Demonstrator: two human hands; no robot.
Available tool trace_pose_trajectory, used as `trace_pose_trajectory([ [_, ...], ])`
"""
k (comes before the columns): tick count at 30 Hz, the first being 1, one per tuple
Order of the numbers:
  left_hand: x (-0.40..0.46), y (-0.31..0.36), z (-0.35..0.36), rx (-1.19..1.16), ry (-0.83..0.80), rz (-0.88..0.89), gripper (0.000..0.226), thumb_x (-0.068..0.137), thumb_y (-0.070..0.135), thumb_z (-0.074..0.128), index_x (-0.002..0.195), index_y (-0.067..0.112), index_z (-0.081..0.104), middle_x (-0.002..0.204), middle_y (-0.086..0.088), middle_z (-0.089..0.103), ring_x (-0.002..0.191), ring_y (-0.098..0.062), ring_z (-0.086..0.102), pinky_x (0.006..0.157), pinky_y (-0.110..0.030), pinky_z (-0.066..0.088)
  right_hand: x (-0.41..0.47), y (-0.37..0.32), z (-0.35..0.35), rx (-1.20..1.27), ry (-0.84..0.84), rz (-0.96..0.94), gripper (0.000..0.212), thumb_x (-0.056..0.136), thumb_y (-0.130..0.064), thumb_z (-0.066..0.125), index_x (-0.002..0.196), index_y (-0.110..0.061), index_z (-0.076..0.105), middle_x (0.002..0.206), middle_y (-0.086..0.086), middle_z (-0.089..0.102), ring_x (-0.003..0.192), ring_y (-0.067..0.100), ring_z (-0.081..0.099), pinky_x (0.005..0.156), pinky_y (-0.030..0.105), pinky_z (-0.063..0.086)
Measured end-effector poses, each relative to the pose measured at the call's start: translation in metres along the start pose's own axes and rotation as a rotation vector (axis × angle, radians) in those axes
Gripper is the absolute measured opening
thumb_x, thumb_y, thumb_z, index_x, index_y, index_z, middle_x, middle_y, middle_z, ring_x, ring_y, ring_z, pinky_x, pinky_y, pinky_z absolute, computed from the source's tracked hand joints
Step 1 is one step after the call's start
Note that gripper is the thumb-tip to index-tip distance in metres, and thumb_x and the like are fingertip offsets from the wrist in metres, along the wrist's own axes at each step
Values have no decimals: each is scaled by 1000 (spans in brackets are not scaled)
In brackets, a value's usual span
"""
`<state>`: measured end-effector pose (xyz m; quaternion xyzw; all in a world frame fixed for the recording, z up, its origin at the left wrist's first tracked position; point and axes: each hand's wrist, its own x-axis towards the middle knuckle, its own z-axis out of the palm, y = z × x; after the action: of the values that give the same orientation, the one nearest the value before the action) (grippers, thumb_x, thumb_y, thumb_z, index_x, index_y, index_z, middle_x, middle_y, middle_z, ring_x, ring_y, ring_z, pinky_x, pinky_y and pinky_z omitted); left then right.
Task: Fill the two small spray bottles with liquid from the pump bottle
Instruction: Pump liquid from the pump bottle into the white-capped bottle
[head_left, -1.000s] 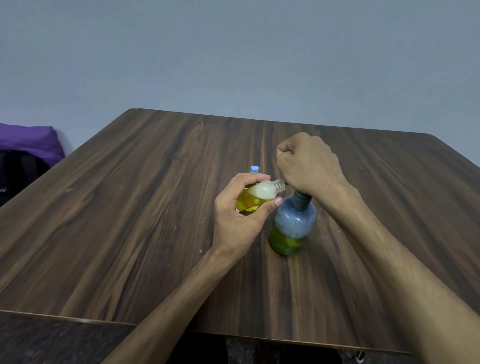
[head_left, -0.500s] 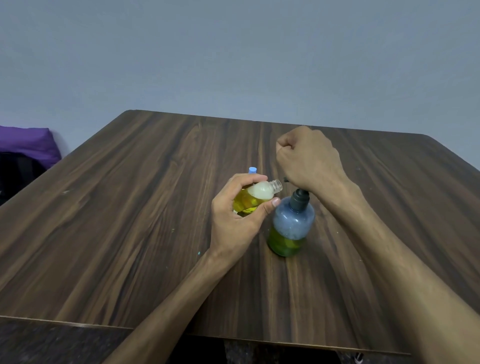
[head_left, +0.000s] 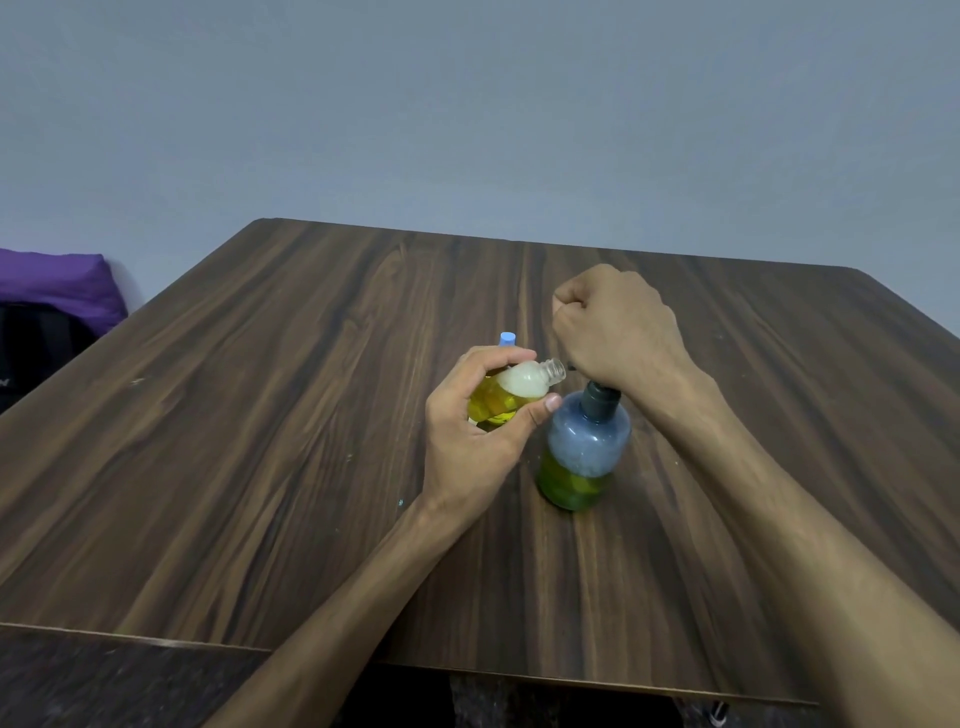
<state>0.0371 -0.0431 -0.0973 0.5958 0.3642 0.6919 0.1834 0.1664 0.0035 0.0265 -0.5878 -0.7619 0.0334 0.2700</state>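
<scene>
A blue-tinted pump bottle (head_left: 584, 457) stands mid-table, with green-yellow liquid in its lower part. My right hand (head_left: 618, 327) sits fisted on top of its dark pump head, which it hides. My left hand (head_left: 478, 431) grips a small clear spray bottle (head_left: 511, 392), uncapped, tilted with its open neck toward the pump spout. Yellow liquid fills most of it. Behind my left hand a small blue cap (head_left: 507, 339) of another item peeks out; the rest is hidden.
The wooden table (head_left: 260, 441) runs to a near edge at the bottom and a far edge by the grey wall. A purple cloth (head_left: 57, 283) on a dark bag lies off the table's left side.
Both hands and the bottles stay together, almost unmoved. The small bottle's neck remains by the pump spout.
</scene>
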Motion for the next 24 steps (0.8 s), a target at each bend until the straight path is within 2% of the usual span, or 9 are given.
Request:
trace_pose_trajectory([
  [3, 0, 0, 0, 2, 1, 4, 34, 84, 5, 90, 113, 2, 72, 110, -9, 74, 101, -19, 72, 89, -24, 55, 2, 0, -1, 14, 45, -8, 24, 79, -6, 41, 55, -11, 39, 52, -1, 42, 54, 23, 42, 53, 31, 31],
  [7, 1, -1, 0, 6, -5, -7, 35, 84, 3, 91, 113, 2, 72, 109, -9, 74, 101, -20, 71, 89, -24, 55, 3, -1, 3, -3, -53, 13, 29, 84, -8, 43, 55, -12, 46, 54, -1, 48, 56, 20, 44, 54, 31, 32],
  [11, 0, -1, 0, 4, -2, 4, 34, 84, 5, 90, 112, 1, 72, 109, -9, 75, 101, -21, 72, 89, -25, 56, 3, 2, -2, 40, 36, -7, 28, 82, -7, 42, 55, -12, 40, 50, -2, 42, 53, 22, 43, 53, 32, 31],
  [16, 1, 1, 0, 2, -7, -8, 33, 84, 7, 89, 112, 6, 72, 108, -7, 74, 100, -17, 71, 88, -23, 54, 2, -2, 3, -8, -37, 3, 32, 85, -7, 44, 54, -13, 45, 53, -3, 45, 53, 16, 39, 52, 30, 29],
  [20, 0, 1, 1, -15, -1, -10, 33, 84, 7, 89, 111, 6, 72, 108, -7, 74, 99, -19, 71, 88, -24, 54, 2, 2, -2, 40, 54, -13, 25, 80, -6, 42, 55, -11, 40, 51, -2, 41, 52, 19, 35, 53, 31, 29],
  [24, 0, 1, 1, -12, -10, -25, 33, 84, 7, 89, 111, 7, 72, 108, -7, 74, 99, -20, 71, 88, -25, 55, 5, -3, 2, -6, -15, -19, 31, 81, -8, 44, 51, -15, 43, 54, -3, 45, 55, 19, 40, 58, 32, 33],
])
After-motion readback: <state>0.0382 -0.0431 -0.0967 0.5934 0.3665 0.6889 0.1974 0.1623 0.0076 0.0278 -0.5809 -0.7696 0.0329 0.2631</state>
